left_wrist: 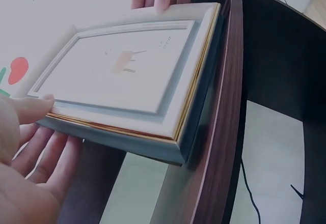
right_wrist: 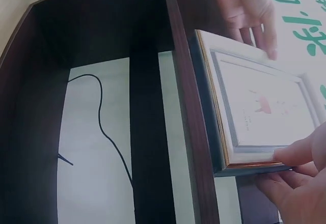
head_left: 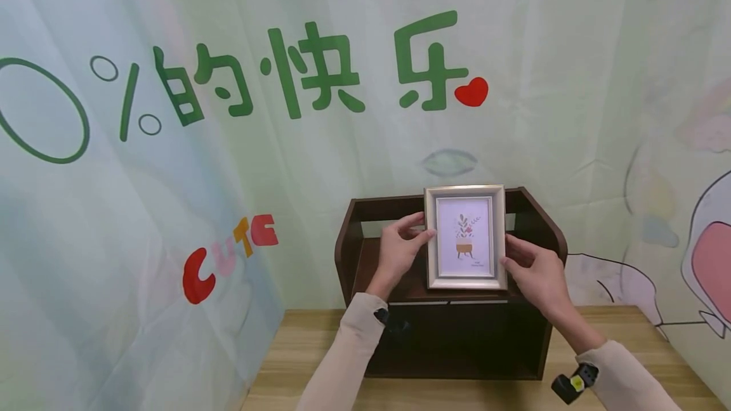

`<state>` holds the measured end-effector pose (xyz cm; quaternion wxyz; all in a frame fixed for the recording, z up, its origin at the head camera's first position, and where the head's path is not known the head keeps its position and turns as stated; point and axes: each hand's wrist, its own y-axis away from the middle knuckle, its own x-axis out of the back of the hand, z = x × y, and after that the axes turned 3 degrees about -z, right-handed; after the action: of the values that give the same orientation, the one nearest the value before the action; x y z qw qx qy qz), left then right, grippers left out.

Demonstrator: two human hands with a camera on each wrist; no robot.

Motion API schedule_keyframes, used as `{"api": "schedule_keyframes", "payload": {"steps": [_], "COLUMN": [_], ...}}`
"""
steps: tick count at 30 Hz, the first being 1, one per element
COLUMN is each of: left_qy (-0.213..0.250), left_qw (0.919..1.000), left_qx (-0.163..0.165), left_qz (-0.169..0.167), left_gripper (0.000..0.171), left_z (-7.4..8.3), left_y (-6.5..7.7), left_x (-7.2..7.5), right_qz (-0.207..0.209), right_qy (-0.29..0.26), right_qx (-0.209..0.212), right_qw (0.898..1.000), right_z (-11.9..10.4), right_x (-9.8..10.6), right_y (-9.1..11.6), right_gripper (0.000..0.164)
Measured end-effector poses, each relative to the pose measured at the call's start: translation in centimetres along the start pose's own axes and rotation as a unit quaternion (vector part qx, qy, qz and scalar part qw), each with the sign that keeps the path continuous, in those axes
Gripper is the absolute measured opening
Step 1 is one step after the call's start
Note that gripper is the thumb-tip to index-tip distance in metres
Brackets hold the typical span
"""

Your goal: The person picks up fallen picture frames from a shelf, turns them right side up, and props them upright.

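A picture frame [head_left: 431, 274] with a pale gold border and a plant-pot print stands upright at the front of the upper shelf of a dark brown wooden rack [head_left: 548, 227]. My left hand [head_left: 395, 252] grips its left side, thumb on the front and fingers behind. On the opposite side my right hand [head_left: 539, 274] pinches the edge the same way. In the left wrist view, the left thumb lies on the border of the picture frame [left_wrist: 168, 119]. The right wrist view shows the frame's lower edge [right_wrist: 220, 107] close to the shelf board [right_wrist: 186, 91].
The rack stands on a light wooden table [head_left: 308, 341], against a printed curtain [head_left: 342, 163] with green characters. Below the shelf is a lower compartment [head_left: 457, 341]. Through its open back, a thin black cable [right_wrist: 102, 117] shows in the right wrist view.
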<state>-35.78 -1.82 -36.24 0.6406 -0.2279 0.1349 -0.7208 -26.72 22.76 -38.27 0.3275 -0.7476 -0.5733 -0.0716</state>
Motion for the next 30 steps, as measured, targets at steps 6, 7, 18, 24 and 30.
{"api": "schedule_keyframes", "payload": {"steps": [6, 7, 18, 24, 30], "left_qy": [-0.002, -0.003, 0.007, 0.020, 0.035], "left_qw": [1.0000, 1.0000, 0.9997, 0.9996, 0.9993], "left_qx": [-0.009, -0.009, -0.019, -0.019, -0.013], "left_qz": [0.000, 0.000, -0.011, -0.011, -0.006], "left_gripper": [0.039, 0.039, 0.038, 0.039, 0.039], "left_z": [0.2, 0.3, 0.8, 0.9, 1.1], "left_y": [0.2, 0.2, 0.9, 1.6, 2.3], "left_x": [0.1, 0.1, -0.1, 0.0, -0.2], "right_qz": [0.033, 0.037, 0.081, 0.083, 0.070], "right_qy": [0.004, 0.003, -0.015, -0.004, 0.002], "right_qx": [0.035, 0.041, 0.080, 0.097, 0.109], "right_qw": [0.999, 0.998, 0.993, 0.992, 0.992], "right_z": [0.3, 0.4, 1.2, 1.4, 1.6], "right_x": [-0.2, -0.2, -0.6, -0.6, -0.4], "right_y": [0.2, 0.3, 0.5, 0.6, 0.9], "right_gripper": [0.050, 0.050, 0.048, 0.046, 0.044]}}
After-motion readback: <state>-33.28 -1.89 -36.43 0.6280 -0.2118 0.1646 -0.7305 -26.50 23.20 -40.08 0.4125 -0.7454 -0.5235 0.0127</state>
